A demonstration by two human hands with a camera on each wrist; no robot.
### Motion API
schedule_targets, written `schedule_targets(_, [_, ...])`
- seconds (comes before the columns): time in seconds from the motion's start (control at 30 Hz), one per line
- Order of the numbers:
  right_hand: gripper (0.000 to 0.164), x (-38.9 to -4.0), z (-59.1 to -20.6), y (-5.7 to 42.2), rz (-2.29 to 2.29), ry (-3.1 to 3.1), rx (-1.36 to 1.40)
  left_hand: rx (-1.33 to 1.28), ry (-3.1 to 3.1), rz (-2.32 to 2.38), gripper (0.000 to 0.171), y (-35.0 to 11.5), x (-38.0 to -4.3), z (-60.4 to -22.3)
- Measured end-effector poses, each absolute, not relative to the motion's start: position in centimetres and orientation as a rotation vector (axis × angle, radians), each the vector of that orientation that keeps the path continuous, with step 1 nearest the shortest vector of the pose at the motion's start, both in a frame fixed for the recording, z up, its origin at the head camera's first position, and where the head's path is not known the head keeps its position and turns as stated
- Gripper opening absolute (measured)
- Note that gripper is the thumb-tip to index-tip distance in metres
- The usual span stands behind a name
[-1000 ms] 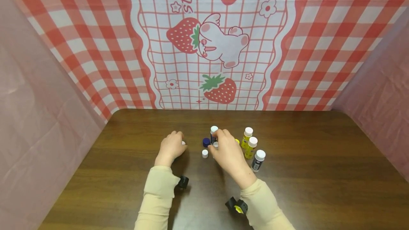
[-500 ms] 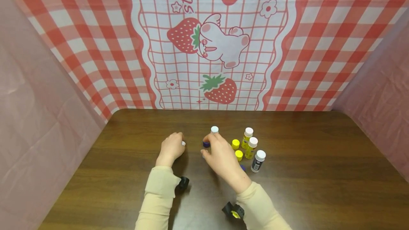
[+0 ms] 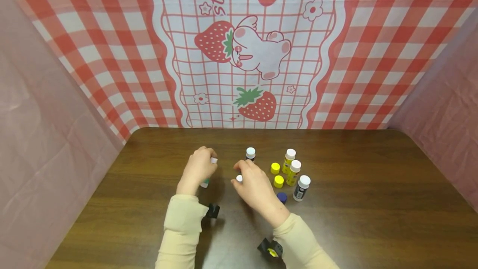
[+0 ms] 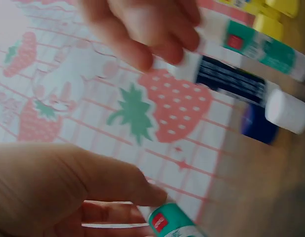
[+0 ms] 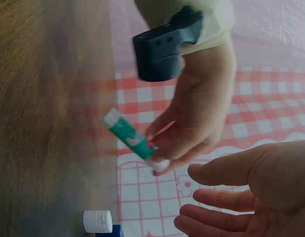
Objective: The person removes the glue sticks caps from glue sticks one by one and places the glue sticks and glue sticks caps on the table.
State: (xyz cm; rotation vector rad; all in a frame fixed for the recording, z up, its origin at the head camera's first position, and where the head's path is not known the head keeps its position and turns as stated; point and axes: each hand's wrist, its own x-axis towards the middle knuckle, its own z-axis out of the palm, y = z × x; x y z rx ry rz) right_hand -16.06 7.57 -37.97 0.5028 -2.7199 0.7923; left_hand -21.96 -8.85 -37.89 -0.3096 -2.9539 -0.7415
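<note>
My left hand (image 3: 199,167) grips the white upper end of a green-labelled glue stick (image 5: 127,137), which hangs tilted, its lower end showing below the palm in the head view. My right hand (image 3: 255,186) has relaxed, spread fingers and nothing between them in the right wrist view. Close to its thumb is a small white cap (image 3: 239,178). Behind that cap a dark blue cap (image 4: 259,123) shows in the left wrist view. A navy-labelled glue stick (image 4: 231,76) and another green glue stick (image 4: 266,49) stand upright by the right hand; the head view hides the green one.
Right of the right hand stand two yellow glue sticks (image 3: 293,173) and a dark-labelled one (image 3: 301,189), all white-topped. Two yellow caps (image 3: 275,168) and a blue cap (image 3: 281,197) lie beside them. A checked strawberry cloth (image 3: 242,53) hangs behind the wooden table (image 3: 354,202).
My left hand has risen slightly with the green glue stick, whose lower end now shows. The right hand has shifted left, from near the navy glue stick toward the small white cap.
</note>
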Motion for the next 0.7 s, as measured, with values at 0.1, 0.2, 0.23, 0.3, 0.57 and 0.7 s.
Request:
schedule_targets(0.1, [0.028, -16.0, -38.0, 7.5, 0.792, -2.742, 0.499, -0.358, -2.944, -0.816, 0.018, -8.8, -21.5, -36.9])
schedule_targets(0.2, [0.028, -16.0, -38.0, 7.5, 0.799, -2.758, 0.491, -0.435, -2.925, -0.936, 0.019, -8.8, -21.0, -35.9])
schedule_targets(0.23, [0.028, -16.0, -37.9, 7.5, 0.809, -2.763, 0.487, -0.458, -2.916, -0.984, 0.02, -8.7, -20.8, -35.6])
schedule_targets(0.3, [0.028, -15.9, -37.9, 7.4, 0.825, -2.768, 0.475, -0.502, -2.893, -1.075, 0.024, -8.8, -20.7, -35.3])
schedule_targets(0.57, [0.03, -16.0, -37.9, 7.2, 0.857, -2.769, 0.44, -0.644, -2.813, -1.302, 0.025, -9.0, -20.5, -35.0])
schedule_targets(0.7, [0.028, -16.1, -37.8, 7.1, 0.877, -2.738, 0.433, -0.704, -2.757, -1.461, 0.023, -9.2, -20.4, -35.0])
